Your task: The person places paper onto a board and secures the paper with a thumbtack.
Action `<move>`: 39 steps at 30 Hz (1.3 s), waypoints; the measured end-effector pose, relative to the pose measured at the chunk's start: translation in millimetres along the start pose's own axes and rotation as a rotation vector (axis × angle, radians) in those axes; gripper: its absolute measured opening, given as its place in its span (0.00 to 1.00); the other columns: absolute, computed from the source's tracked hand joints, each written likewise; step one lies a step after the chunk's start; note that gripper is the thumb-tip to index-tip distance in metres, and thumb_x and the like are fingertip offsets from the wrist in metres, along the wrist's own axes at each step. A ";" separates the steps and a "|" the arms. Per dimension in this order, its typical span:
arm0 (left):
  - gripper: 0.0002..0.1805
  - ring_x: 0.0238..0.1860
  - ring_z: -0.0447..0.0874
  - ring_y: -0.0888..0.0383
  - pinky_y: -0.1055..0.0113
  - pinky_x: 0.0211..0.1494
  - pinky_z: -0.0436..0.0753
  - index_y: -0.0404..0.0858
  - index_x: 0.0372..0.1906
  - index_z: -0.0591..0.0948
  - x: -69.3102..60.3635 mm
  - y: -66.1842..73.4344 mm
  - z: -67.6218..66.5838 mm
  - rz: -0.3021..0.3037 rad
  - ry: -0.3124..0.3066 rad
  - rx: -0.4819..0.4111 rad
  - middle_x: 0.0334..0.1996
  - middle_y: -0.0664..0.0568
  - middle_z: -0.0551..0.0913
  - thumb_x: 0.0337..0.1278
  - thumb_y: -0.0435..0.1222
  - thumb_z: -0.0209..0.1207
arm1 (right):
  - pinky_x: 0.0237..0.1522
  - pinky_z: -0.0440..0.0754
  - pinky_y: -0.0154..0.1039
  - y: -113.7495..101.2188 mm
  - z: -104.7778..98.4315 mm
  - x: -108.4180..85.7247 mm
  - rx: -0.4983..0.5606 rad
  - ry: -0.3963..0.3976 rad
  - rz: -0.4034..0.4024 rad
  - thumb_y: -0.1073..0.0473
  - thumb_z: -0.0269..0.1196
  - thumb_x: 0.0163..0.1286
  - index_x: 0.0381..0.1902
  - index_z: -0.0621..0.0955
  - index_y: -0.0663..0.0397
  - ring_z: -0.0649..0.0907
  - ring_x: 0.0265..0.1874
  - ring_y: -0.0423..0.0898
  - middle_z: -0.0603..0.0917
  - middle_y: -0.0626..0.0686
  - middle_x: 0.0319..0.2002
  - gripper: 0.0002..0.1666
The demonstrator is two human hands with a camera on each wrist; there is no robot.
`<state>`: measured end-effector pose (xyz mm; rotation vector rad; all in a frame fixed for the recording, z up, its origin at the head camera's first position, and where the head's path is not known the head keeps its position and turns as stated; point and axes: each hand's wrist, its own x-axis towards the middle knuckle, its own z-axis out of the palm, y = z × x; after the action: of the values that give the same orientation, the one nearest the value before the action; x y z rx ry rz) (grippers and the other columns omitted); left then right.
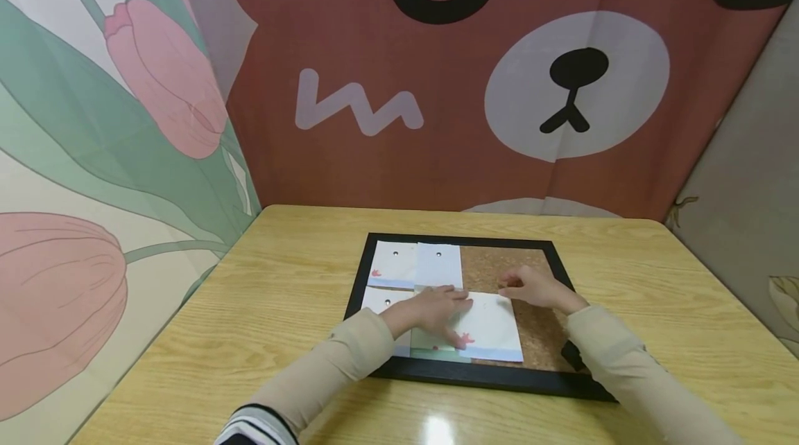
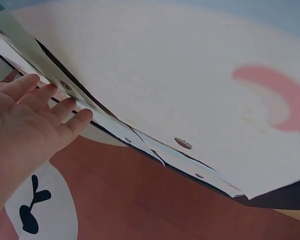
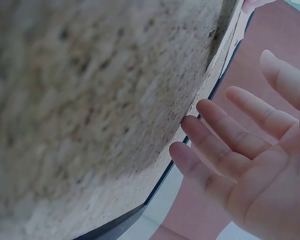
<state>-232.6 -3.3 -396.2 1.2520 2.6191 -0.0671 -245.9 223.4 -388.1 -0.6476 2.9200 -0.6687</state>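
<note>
A cork board (image 1: 543, 341) in a black frame lies flat on the table, with paper sheets on its left and middle. My left hand (image 1: 433, 313) rests spread across the sheets, its fingers at the left side of a white sheet (image 1: 496, 324) with a pink figure and blue lower band. Near that sheet's upper right corner, my right hand (image 1: 537, 287) hovers with bent fingers. In the right wrist view, the right hand's fingers (image 3: 225, 145) are loosely extended beside the cork and nothing shows between them. A greenish sheet (image 1: 431, 341) is partly covered by the left hand.
Metal pins (image 1: 396, 254) show on a sheet (image 1: 393, 272) at the upper left, on the bluish sheet (image 1: 440, 272) beside it, and on a lower left sheet (image 1: 374, 299). A wooden table (image 1: 281, 278) surrounds the board. Behind it hangs a printed curtain (image 1: 449, 84).
</note>
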 end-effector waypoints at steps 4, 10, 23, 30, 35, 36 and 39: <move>0.43 0.66 0.48 0.50 0.56 0.64 0.54 0.43 0.67 0.60 0.9 2.7 0.3 0.005 0.004 0.000 0.67 0.51 0.54 0.47 0.59 0.56 | 0.29 0.75 0.40 -0.2 -0.5 -1.0 0.006 0.001 -0.019 0.60 0.61 0.60 0.45 0.78 0.70 0.77 0.29 0.44 0.81 0.59 0.36 0.19; 0.44 0.67 0.47 0.51 0.56 0.64 0.54 0.44 0.67 0.59 4.1 5.1 1.6 0.000 0.004 0.005 0.67 0.51 0.53 0.47 0.61 0.54 | 0.32 0.76 0.42 0.4 -1.3 -3.6 0.012 0.011 -0.034 0.60 0.62 0.59 0.44 0.78 0.70 0.79 0.32 0.48 0.81 0.60 0.36 0.19; 0.44 0.67 0.47 0.52 0.55 0.63 0.54 0.42 0.67 0.59 2.7 11.8 -1.6 -0.015 -0.015 0.016 0.68 0.52 0.53 0.47 0.62 0.53 | 0.34 0.77 0.44 4.1 -1.3 -3.2 0.048 -0.010 0.017 0.59 0.60 0.61 0.45 0.77 0.70 0.79 0.35 0.50 0.81 0.60 0.38 0.19; 0.44 0.67 0.48 0.53 0.56 0.62 0.57 0.42 0.66 0.60 1.3 15.6 -3.3 -0.019 -0.013 0.029 0.67 0.52 0.53 0.47 0.62 0.53 | 0.32 0.77 0.42 6.7 -3.6 -7.3 0.092 -0.009 0.001 0.60 0.60 0.61 0.46 0.76 0.71 0.79 0.32 0.48 0.81 0.60 0.37 0.20; 0.44 0.67 0.48 0.54 0.56 0.62 0.57 0.41 0.66 0.60 1.4 16.3 -1.9 -0.020 -0.009 0.048 0.67 0.52 0.54 0.47 0.63 0.52 | 0.28 0.76 0.39 8.4 -6.3 -11.1 0.101 0.007 -0.002 0.60 0.60 0.61 0.47 0.76 0.72 0.78 0.29 0.45 0.81 0.60 0.36 0.21; 0.45 0.67 0.48 0.53 0.57 0.62 0.57 0.41 0.66 0.61 1.6 16.3 -1.4 -0.021 -0.008 0.052 0.67 0.52 0.54 0.47 0.63 0.52 | 0.28 0.76 0.39 8.5 -6.7 -12.0 0.103 0.009 0.002 0.60 0.60 0.61 0.47 0.76 0.72 0.78 0.29 0.45 0.81 0.60 0.37 0.21; 0.45 0.67 0.48 0.54 0.56 0.62 0.57 0.41 0.66 0.61 1.3 16.5 -0.3 -0.021 -0.006 0.059 0.67 0.52 0.54 0.46 0.64 0.52 | 0.30 0.77 0.40 9.6 -7.4 -14.6 0.096 0.017 0.021 0.59 0.60 0.61 0.48 0.76 0.71 0.79 0.33 0.48 0.80 0.62 0.39 0.21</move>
<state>-220.7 8.2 -395.2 1.2416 2.6433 -0.1522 -237.5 240.3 -385.8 -0.6040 2.8842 -0.8098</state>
